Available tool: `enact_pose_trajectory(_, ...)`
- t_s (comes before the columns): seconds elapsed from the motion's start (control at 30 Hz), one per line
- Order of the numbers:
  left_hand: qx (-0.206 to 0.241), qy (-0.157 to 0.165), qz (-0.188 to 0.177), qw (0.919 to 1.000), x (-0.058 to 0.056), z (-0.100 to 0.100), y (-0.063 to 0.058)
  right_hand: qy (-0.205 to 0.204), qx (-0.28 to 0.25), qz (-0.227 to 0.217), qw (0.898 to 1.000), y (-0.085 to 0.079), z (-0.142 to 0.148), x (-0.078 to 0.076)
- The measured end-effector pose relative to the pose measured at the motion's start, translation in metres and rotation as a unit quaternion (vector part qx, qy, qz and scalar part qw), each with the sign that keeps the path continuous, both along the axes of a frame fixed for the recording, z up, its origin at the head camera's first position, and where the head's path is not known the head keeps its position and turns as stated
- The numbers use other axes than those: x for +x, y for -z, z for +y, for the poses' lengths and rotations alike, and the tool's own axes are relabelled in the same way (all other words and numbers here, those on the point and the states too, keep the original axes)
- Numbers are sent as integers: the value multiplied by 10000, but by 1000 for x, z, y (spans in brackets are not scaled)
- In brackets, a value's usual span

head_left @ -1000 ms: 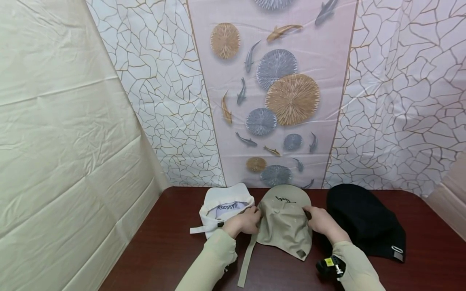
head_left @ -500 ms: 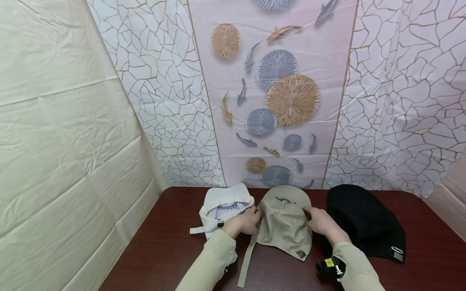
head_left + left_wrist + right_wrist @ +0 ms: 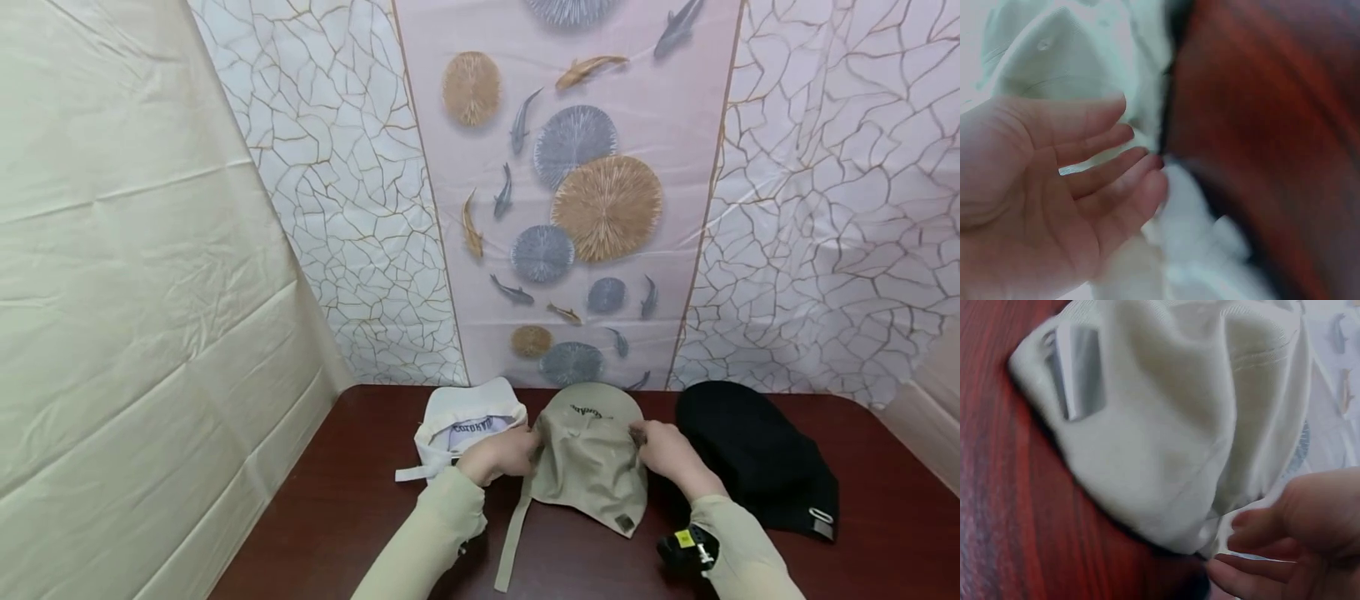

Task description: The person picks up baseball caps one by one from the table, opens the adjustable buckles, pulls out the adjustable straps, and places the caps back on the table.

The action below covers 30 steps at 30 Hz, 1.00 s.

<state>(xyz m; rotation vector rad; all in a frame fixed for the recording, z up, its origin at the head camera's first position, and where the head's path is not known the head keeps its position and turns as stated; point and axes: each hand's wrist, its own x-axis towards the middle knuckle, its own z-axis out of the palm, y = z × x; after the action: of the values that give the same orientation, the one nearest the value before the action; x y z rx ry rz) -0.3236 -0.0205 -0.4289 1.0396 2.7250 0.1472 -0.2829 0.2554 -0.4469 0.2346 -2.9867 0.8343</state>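
Beige cap [image 3: 592, 462], one, cloth: lying on the dark red table [image 3: 315, 533], centre, between a white cap [image 3: 461, 400] and a black cap [image 3: 738, 446]. Rounded brim pointing away from the person, towards the patterned curtain [image 3: 363, 208]; long axis running from far to near, the near end veering slightly right. Loose strap [image 3: 513, 546] trailing towards the person from the left side. Metal buckle [image 3: 1079, 372] at the near right corner.

Left hand [image 3: 501, 454]: at the cap's left edge, fingers lightly bent and close together, palm visible to the wrist camera; whether the tips touch cloth cannot be told. Right hand [image 3: 667, 450]: at the right edge, thumb and fingers apart, tips at the cloth's rim; firm contact cannot be told.

Markings: beige cap, dark curved lettering near the brim, too small to read surely. White cap, dark lettering beginning "COLO", remainder unclear. Black cap, pale fitting [image 3: 821, 522] at the near corner. Yellow label [image 3: 684, 538] on the black wrist device [image 3: 678, 557], illegible.
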Motion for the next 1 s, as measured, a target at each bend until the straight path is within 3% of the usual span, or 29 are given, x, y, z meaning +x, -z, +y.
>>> enact_pose_trajectory(0.2, 778, 174, 257, 9965, -1, -26, -30, 74, -177, 723, 9972, -25, -10, -1)
enact_pose_trajectory(0.4, 1370, -384, 526, 9884, -4, -76, -49, -229, -183, 929, 9952, -47, -39, -7)
enact_pose_trajectory(0.5, 1465, -724, 384, 9858, -2, -103, -47, -451, -109, 1064, 9932, -52, -63, -11)
enact_pose_trajectory(0.67, 1343, -1105, 224, 9845, 1, -127, -43, -1000, -39, 1496, 9837, -56, -109, -20)
enact_pose_trajectory(0.83, 1347, -999, -138, 9857, 7, -132, -37, -1814, -2, 1282, 9750, -50, -152, -19)
enact_pose_trajectory(0.93, 1228, -891, -437, 9875, 11, -131, -28, -2424, 238, 1015, 9646, -39, -169, -13)
enact_pose_trajectory(1.0, 1094, -831, -493, 9893, 15, -129, -22, -2745, 431, 1084, 9545, -31, -175, -8)
